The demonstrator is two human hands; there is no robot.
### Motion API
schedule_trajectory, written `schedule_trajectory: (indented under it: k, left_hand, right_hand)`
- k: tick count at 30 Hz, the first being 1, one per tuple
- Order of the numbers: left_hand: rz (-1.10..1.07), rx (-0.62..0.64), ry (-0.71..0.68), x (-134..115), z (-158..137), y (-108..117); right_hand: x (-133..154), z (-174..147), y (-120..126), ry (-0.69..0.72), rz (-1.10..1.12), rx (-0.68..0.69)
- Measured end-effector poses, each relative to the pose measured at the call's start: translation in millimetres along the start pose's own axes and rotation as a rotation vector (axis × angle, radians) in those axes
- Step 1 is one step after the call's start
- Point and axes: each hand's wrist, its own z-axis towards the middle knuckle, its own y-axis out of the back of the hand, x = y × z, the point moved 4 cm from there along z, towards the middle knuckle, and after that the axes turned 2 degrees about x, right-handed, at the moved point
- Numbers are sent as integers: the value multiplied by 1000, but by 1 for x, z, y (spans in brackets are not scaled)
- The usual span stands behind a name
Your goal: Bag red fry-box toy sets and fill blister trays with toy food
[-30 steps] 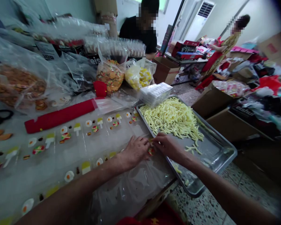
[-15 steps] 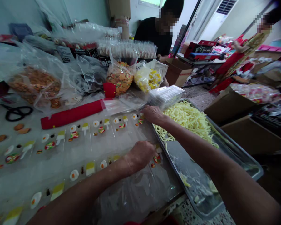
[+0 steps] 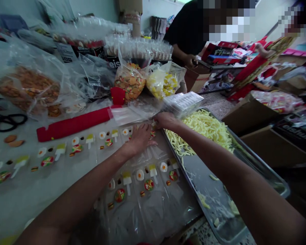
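Observation:
My left hand (image 3: 140, 137) lies over the right end of the upper row of clear plastic packets, fingers stretched out and thumb apart. Right beside it, my right hand (image 3: 166, 120) is closed, its fingertips bent down at the last packet; what they pinch is hidden. Small toy foods show in the packets: a fried egg (image 3: 102, 135), a round red-and-green piece (image 3: 108, 142) and a yellow-and-white popsicle (image 3: 114, 134). A nearer row of clear packets (image 3: 153, 207) holds similar pieces, including another fried egg (image 3: 140, 175). My left forearm hides part of this row.
A metal tray (image 3: 193, 180) with pale yellow strips (image 3: 206, 132) stands at right. Behind lie a red strip (image 3: 73, 127), clear sleeves (image 3: 182, 103), bags of toy pieces (image 3: 130, 83) and black scissors (image 3: 9, 121). A person in black (image 3: 187, 30) is across the table.
My left hand has moved up and away from the nearer row to the upper row, and its fingers have opened out. My right hand stays almost in place. The person opposite has leaned closer.

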Motion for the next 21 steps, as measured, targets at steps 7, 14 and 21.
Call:
schedule_trajectory:
  k: [7,14,21]
  left_hand:
    - [-10,13,-14,3,-5,-2]
    - [-6,75,34,-1,-6,1]
    - [40,89,15,-7,-4,-1]
  right_hand:
    - [-17,23,-18,-80,507,-56]
    - [-22,24,-32,-203,744,-214]
    - [-20,-12,-18,-53,590,-248]
